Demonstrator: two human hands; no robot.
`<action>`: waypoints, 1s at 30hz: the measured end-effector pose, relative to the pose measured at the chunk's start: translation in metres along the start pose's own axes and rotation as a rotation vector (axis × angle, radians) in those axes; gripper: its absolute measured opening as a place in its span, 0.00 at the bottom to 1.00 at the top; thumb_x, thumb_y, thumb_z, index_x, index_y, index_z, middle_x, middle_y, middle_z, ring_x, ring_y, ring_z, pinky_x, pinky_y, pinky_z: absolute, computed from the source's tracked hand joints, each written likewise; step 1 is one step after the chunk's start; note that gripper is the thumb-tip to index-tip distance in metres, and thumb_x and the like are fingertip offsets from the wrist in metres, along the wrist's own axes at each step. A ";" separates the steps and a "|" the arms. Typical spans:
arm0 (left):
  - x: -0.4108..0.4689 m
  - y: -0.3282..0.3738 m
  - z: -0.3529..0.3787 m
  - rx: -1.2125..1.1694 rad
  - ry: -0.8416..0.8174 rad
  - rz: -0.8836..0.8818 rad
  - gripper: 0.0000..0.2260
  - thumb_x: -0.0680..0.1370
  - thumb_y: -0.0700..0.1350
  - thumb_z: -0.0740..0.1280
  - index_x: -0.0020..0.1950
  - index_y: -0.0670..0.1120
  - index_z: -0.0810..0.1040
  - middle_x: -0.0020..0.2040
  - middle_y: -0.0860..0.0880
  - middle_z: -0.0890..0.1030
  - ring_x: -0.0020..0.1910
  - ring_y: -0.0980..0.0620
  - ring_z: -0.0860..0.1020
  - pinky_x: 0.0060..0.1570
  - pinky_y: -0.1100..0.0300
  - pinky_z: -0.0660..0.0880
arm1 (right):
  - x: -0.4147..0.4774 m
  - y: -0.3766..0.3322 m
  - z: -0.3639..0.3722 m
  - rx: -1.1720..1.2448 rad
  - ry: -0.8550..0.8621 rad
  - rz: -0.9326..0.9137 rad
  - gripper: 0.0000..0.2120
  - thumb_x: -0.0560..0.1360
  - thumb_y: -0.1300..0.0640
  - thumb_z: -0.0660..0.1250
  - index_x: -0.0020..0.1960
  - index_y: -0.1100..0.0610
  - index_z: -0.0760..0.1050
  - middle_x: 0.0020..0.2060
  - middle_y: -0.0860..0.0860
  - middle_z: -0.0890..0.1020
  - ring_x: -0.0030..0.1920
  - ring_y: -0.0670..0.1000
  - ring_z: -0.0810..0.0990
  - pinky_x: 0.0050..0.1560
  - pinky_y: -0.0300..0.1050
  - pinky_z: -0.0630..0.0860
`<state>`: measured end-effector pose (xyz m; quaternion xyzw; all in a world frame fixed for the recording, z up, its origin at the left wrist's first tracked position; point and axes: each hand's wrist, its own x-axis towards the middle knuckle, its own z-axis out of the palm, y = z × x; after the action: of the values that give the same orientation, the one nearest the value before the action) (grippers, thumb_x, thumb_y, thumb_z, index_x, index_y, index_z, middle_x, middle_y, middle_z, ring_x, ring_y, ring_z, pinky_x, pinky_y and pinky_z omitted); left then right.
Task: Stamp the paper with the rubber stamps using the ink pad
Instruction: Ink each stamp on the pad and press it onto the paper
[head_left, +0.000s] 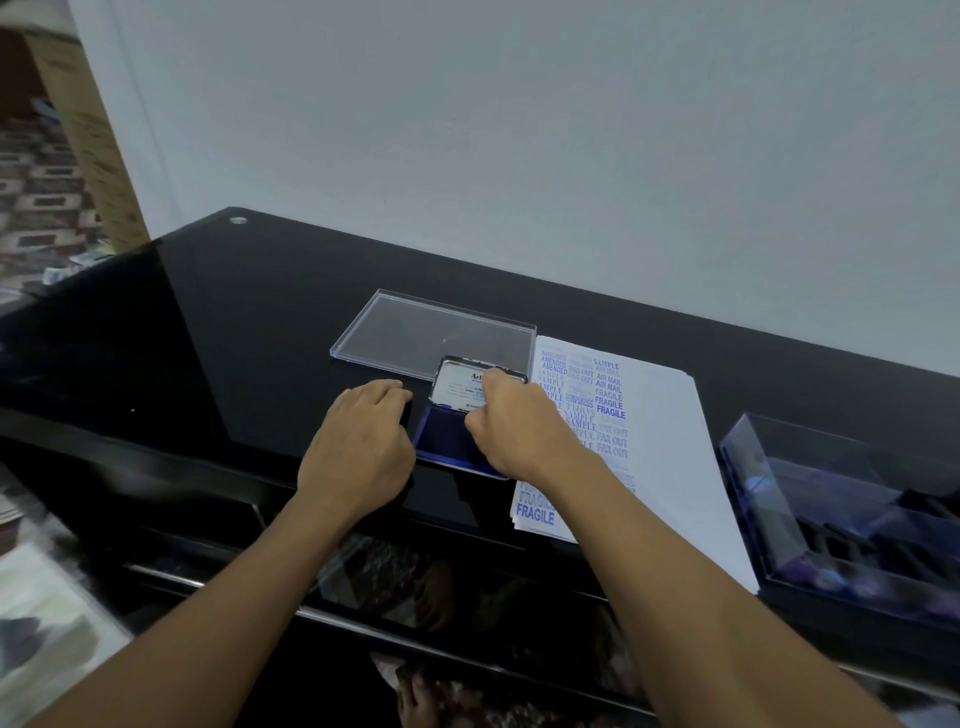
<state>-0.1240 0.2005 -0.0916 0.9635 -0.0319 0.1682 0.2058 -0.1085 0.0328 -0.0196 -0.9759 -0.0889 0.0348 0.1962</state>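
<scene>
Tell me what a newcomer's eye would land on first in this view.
First, the two hands at the centre of the glossy black table: the right hand is on the open ink pad, with the left hand beside its left edge. Next, the white paper to the right, crowded with blue stamped words like FRAGILE and SAMPLE. A clear plastic lid lies just behind the pad.

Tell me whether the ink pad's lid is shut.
No, the lid stands raised behind the blue ink pad, with the right hand over it.
</scene>
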 end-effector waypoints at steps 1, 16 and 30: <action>0.000 0.000 0.000 0.001 -0.002 -0.001 0.22 0.78 0.35 0.58 0.72 0.40 0.73 0.73 0.46 0.72 0.73 0.47 0.67 0.74 0.52 0.60 | 0.000 -0.001 0.000 -0.005 0.001 0.000 0.13 0.79 0.58 0.57 0.38 0.52 0.58 0.36 0.52 0.68 0.34 0.51 0.68 0.31 0.46 0.63; 0.001 -0.003 0.002 0.021 -0.004 0.025 0.20 0.77 0.35 0.59 0.70 0.39 0.74 0.71 0.43 0.74 0.71 0.45 0.69 0.74 0.50 0.62 | 0.001 -0.004 -0.001 -0.043 -0.023 -0.011 0.05 0.79 0.57 0.58 0.47 0.57 0.64 0.44 0.57 0.72 0.43 0.59 0.73 0.40 0.49 0.70; 0.000 0.001 -0.002 0.012 -0.010 0.005 0.22 0.78 0.36 0.58 0.72 0.40 0.72 0.74 0.45 0.71 0.73 0.47 0.66 0.74 0.53 0.58 | 0.002 -0.005 0.000 -0.040 -0.013 -0.006 0.07 0.80 0.57 0.58 0.44 0.56 0.63 0.40 0.54 0.70 0.40 0.57 0.72 0.38 0.49 0.68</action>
<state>-0.1246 0.2001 -0.0897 0.9655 -0.0342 0.1641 0.1994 -0.1074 0.0371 -0.0177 -0.9792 -0.0936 0.0389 0.1760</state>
